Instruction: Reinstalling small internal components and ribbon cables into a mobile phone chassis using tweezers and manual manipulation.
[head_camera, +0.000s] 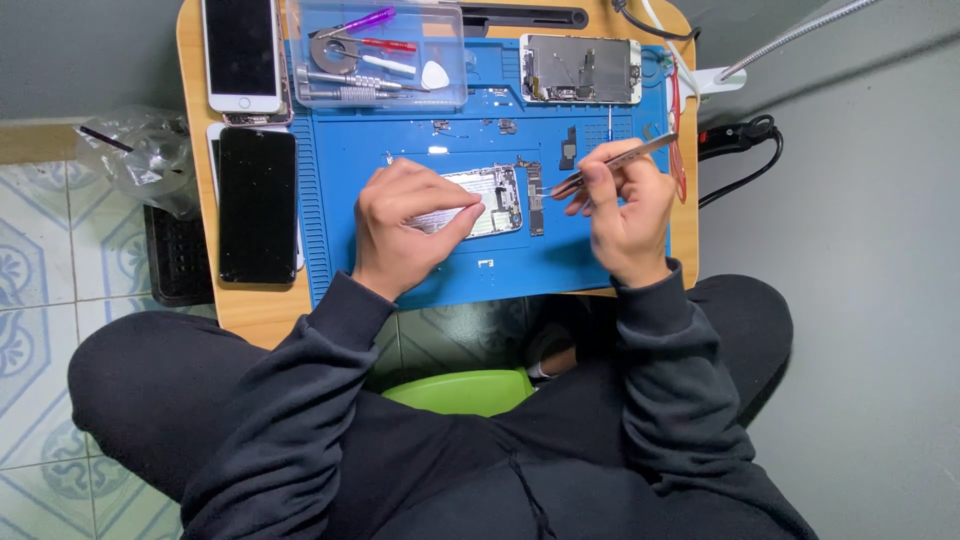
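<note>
An opened phone housing (492, 195) lies on the blue work mat (360, 150), its inner parts showing. My left hand (405, 225) rests on its left half and holds it down with fingers and thumb. My right hand (625, 205) grips metal tweezers (612, 163), whose tips point left toward a dark circuit board strip (534, 200) beside the housing. Small loose screws and a black part (568, 148) lie on the mat above.
A clear tool box (375, 55) with picks and drivers sits at the back. Another stripped phone frame (580, 70) lies back right. Two phones (242, 55) (257, 205) rest on the wooden table's left side. Cables (735, 140) hang at the right edge.
</note>
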